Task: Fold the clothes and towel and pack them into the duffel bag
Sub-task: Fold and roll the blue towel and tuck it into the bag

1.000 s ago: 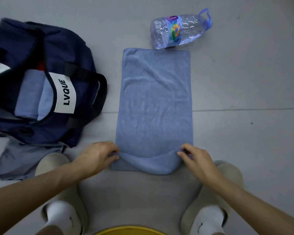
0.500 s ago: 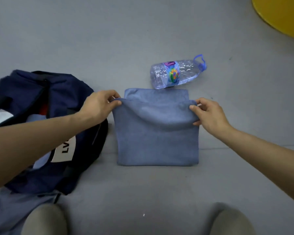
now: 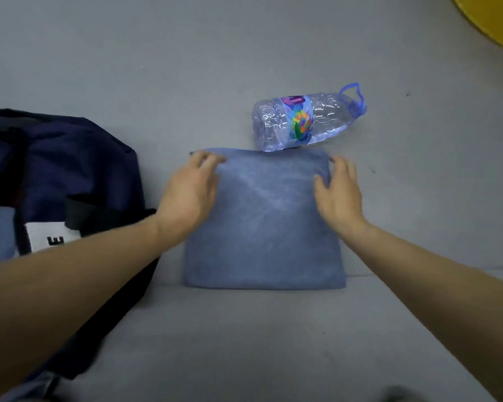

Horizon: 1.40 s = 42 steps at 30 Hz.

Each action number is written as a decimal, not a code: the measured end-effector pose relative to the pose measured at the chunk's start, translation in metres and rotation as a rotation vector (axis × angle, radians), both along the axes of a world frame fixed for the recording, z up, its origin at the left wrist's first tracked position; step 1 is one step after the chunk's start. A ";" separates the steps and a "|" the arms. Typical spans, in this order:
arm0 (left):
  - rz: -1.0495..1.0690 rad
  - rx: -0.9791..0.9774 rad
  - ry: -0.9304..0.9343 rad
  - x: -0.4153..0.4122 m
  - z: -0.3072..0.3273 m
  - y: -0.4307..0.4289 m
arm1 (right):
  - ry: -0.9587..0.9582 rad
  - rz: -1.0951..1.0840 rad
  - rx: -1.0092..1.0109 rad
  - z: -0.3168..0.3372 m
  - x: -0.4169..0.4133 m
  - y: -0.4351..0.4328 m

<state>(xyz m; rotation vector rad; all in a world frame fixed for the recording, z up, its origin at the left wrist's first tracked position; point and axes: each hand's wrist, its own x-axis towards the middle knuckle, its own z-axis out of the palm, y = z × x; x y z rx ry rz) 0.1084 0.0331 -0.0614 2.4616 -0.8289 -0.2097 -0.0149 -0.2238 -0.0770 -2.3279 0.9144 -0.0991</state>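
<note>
A plain grey floor [image 3: 244, 53] with a faint seam carries everything. The folded blue towel [image 3: 267, 227] lies flat at its middle. The left hand [image 3: 190, 195] and right hand [image 3: 339, 195] rest on its far corners, fingers spread loose, grasping nothing. A clear bottle [image 3: 299, 121] lies against the towel's far edge. The navy duffel bag [image 3: 70, 169] sits left.

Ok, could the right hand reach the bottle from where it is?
Probably yes. The right hand rests on the far right corner of the towel, and the bottle lies on its side on the floor right at that far edge. Nothing stands between them.
</note>
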 end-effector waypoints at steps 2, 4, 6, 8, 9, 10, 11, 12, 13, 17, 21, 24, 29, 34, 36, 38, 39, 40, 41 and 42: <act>-0.251 0.040 -0.107 -0.048 -0.014 0.021 | -0.029 0.349 -0.180 -0.002 -0.047 0.033; -0.410 0.178 -0.131 -0.080 -0.035 0.044 | 0.036 0.705 -0.364 -0.016 -0.097 0.053; -0.477 0.347 -0.094 -0.102 -0.051 0.069 | 0.161 0.864 -0.453 -0.028 -0.141 0.059; -0.524 0.463 -0.129 -0.116 -0.055 0.090 | 0.270 0.876 -0.487 -0.030 -0.170 0.062; -0.547 0.505 -0.130 -0.123 -0.053 0.099 | 0.302 0.880 -0.482 -0.027 -0.179 0.067; -0.562 0.538 -0.126 -0.131 -0.050 0.108 | 0.311 0.889 -0.461 -0.023 -0.184 0.074; -0.578 0.569 -0.110 -0.138 -0.045 0.116 | 0.338 0.899 -0.432 -0.019 -0.188 0.084; -0.595 0.601 -0.090 -0.145 -0.036 0.122 | 0.374 0.895 -0.405 -0.016 -0.191 0.093; -0.612 0.631 -0.076 -0.150 -0.024 0.129 | 0.420 0.885 -0.373 -0.010 -0.194 0.103; -0.674 0.711 -0.016 -0.150 0.025 0.154 | 0.449 0.869 -0.270 0.010 -0.207 0.125; -0.634 0.669 -0.083 -0.164 0.049 0.177 | 0.487 0.886 -0.206 0.023 -0.228 0.122; -0.595 0.517 -0.094 -0.164 0.040 0.176 | 0.461 0.958 -0.207 0.023 -0.234 0.104; -0.574 0.491 -0.048 -0.154 0.014 0.142 | 0.355 0.965 -0.264 0.013 -0.227 0.083; -0.496 0.548 0.026 -0.150 -0.001 0.143 | 0.172 0.819 -0.301 0.007 -0.228 0.086; -0.475 0.533 -0.017 -0.149 -0.006 0.145 | 0.131 0.776 -0.321 0.002 -0.222 0.090; -0.440 0.511 -0.064 -0.150 -0.010 0.146 | 0.130 0.778 -0.343 -0.002 -0.216 0.091; -0.444 0.502 -0.091 -0.152 -0.012 0.147 | 0.125 0.787 -0.356 -0.004 -0.215 0.091; -0.464 0.495 -0.118 -0.155 -0.014 0.148 | 0.120 0.790 -0.362 -0.004 -0.216 0.090; -0.491 0.493 -0.142 -0.156 -0.016 0.149 | 0.110 0.790 -0.362 -0.004 -0.215 0.089; -0.508 0.488 -0.162 -0.157 -0.017 0.150 | 0.099 0.789 -0.360 -0.003 -0.213 0.089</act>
